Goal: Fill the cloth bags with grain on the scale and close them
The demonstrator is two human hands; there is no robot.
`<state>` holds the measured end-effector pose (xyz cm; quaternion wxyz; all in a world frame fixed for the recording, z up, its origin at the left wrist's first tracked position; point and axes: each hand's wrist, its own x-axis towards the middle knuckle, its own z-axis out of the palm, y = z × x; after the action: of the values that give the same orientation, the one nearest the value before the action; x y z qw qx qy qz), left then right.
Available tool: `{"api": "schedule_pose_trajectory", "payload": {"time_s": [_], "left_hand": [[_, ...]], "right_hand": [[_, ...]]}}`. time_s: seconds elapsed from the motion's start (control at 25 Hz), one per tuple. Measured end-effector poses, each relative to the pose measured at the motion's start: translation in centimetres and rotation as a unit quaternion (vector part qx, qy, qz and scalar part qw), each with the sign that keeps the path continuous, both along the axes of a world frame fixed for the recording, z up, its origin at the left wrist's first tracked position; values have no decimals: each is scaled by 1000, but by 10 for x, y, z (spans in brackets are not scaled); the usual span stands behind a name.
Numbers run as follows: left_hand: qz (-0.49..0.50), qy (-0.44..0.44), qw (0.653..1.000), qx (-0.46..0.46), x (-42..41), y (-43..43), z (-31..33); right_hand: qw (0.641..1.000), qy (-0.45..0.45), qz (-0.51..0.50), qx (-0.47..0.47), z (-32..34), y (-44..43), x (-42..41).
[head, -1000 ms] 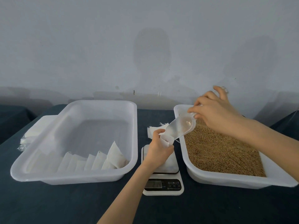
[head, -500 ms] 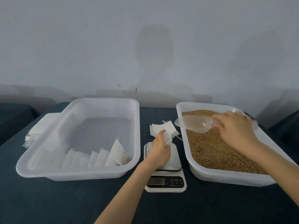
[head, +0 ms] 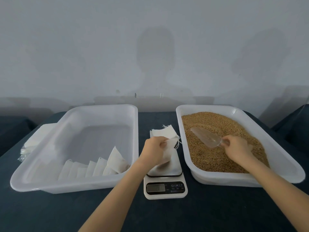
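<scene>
My right hand (head: 237, 149), curled round the handle, has carried the scoop (head: 206, 137) from the cloth bag (head: 170, 146) down onto the grain (head: 217, 124) in the right tray (head: 209, 107). My left hand (head: 154, 152) pinches the bag's top on the scale (head: 167, 195); closing likely comes next.

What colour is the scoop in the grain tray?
Clear, see-through plastic; the head view shows the scoop best.
</scene>
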<state>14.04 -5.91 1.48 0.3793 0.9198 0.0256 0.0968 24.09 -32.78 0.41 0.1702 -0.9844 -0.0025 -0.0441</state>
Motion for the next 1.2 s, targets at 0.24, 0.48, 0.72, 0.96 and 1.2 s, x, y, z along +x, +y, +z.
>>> {"api": "schedule_pose_trajectory", "payload": {"time_s": [0.24,0.48,0.72,0.96,1.2], "left_hand": [[2,-28,998,-65,0,17,13],[17,-22,997,-68,-6,29,15],[20,-23,999,-15,-16,35,0],[67,-50,991,-101,-14,39,-4],[47,-33,996,-75,-16,38,-6]], "right_hand": [[959,-68,269,64,44,73,-52],[938,-38,269,214,38,122,-62],[947,-28,258,187,16,123,-64],[930,-64,244,269,10,118,-63],[941,-42,244,230,6,117,-58]]}}
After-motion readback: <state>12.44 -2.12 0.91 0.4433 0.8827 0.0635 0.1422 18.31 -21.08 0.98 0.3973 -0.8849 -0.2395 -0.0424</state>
